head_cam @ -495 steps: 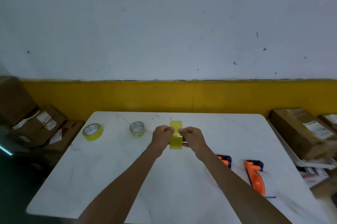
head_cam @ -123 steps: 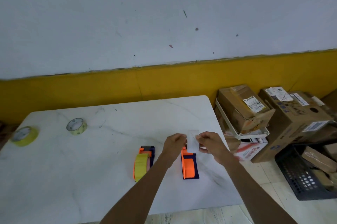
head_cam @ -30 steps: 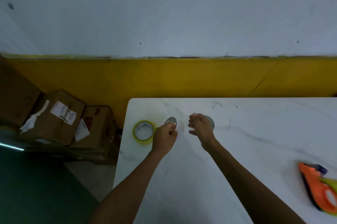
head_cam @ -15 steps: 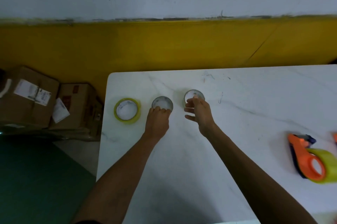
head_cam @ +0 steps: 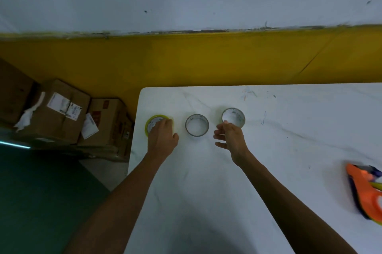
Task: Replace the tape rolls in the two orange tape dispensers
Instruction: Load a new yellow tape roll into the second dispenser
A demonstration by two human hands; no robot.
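Left hand (head_cam: 162, 140) onto the yellow roll (head_cam: 149, 125) — right hand (head_cam: 230, 139) hanging spread beside a spent core (head_cam: 233, 117).

Nearest, at the right edge of the table (head_cam: 206, 191), one orange dispenser (head_cam: 364, 189) lies with yellow tape already on it; the second is out of view. Further out, left fingers drape over the fresh roll, though whether they've closed on it I cannot tell. Right fingers are loose, holding nothing. Between the hands sits another bare core (head_cam: 197, 125). Looks like pickup for the second reload; next comes a firm grip and a carry rightward. Boxes (head_cam: 60, 109) beyond carry labels — too small to read.
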